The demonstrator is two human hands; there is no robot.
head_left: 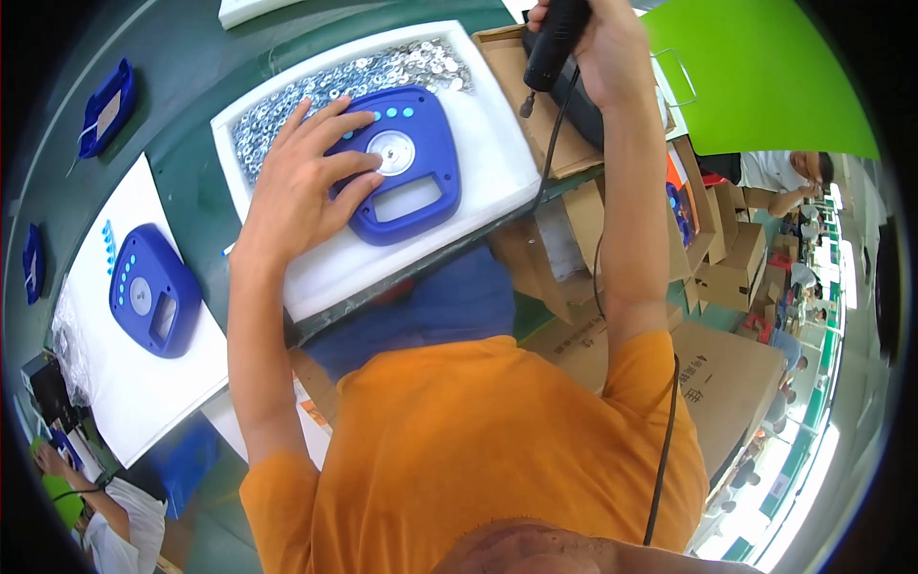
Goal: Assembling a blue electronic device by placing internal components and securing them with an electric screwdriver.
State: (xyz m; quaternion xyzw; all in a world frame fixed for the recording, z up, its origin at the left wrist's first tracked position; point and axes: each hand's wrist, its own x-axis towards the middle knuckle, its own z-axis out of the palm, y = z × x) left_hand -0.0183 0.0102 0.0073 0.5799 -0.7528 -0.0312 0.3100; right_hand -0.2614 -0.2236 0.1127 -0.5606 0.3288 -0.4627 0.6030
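Observation:
My left hand (316, 172) rests with spread fingers on a blue plastic housing (426, 206), its thumb and forefinger at the edge of a silver disc (394, 151) in the middle. The housing has a rectangular opening and a row of light-blue dots. It lies across a white foam tray (497, 177), next to a heap of small metal washers or similar parts (421, 65). Up at the right, my right hand (617, 57) is closed around a black electric screwdriver (555, 43). Its bit points down, off to the right of the housing.
On a white sheet (182, 392) at the left lies a similar blue housing (158, 292). More blue parts (107, 110) sit farther left. A cardboard box (521, 72) adjoins the tray. The screwdriver's black cord hangs beside my right arm. Another person (120, 517) works at lower left.

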